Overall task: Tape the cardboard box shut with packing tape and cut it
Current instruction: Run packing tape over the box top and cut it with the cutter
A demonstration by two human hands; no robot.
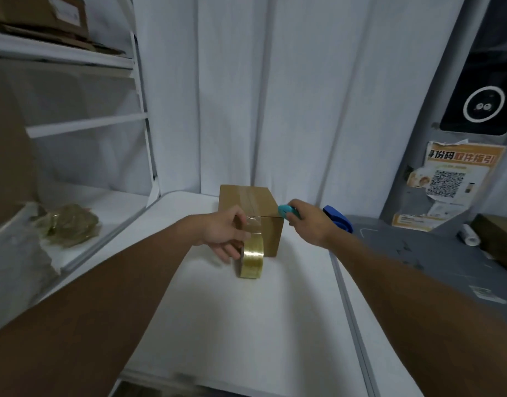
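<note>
Box [251,216] sits mid-rear on white surface [246,325], flaps down, clear tape strip already along top seam and over near edge. Looks closed; contents not visible.

L hand [222,232] holds tape roll [251,260] just in front of box, roll low, about at the surface. Fingers [231,250] wrapped round the roll, thumb up top; a short length of tape runs from roll up to box's near top edge, seems still attached.

R hand [309,222] at box's right top corner, fingers closed round a small teal cutter [286,214], tip touching or just beside the corner. Blade itself too small to make out.

Step in hand, by my read: the cut. Taping looks done or nearly so, roll pulled down the front face.

Next move calls for: L hand keeping tape taut betw. roll and box; R hand bringing cutter across to the stretched strip, below the edge, slicing clean w/o nicking cardboard or L thumb. Then press loose end flat.

Other stuff: blue tool [339,220] behind R hand on grey surface [418,253], type unclear. Crumpled clear wrap [69,224] on low shelf [112,207] at left. Cardboard boxes [40,15] on top shelf, contents hidden.
</note>
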